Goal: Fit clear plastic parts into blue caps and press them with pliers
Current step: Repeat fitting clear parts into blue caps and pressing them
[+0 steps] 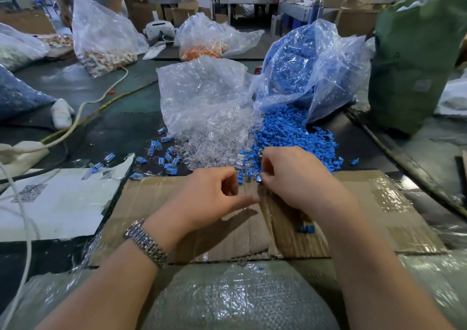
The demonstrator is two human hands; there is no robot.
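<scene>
Right under me I see bubble wrap (237, 299) over my lap, and my two arms reach out above it. My left hand (209, 198) has a watch (146, 243) on its wrist. Its fingers are curled, with the thumb sticking out to the right, and I cannot tell if it holds anything. My right hand (295, 178) is just beside it, fingers bent down and pinching something small at the tips; it looks like a blue cap (259, 178), but it is mostly hidden. The two hands are close but not touching.

Both hands hover over a flat piece of cardboard (366, 216). One blue piece (308, 228) lies on it under my right wrist. Just past my fingers sits a pile of clear plastic parts (214, 142), spilling from a clear bag (202, 89). Next to it on the right is a pile of blue caps (298, 135), spilling from another bag (316, 64). To the left lie some finished pieces (161, 152), blue and clear together. I do not see pliers.
</scene>
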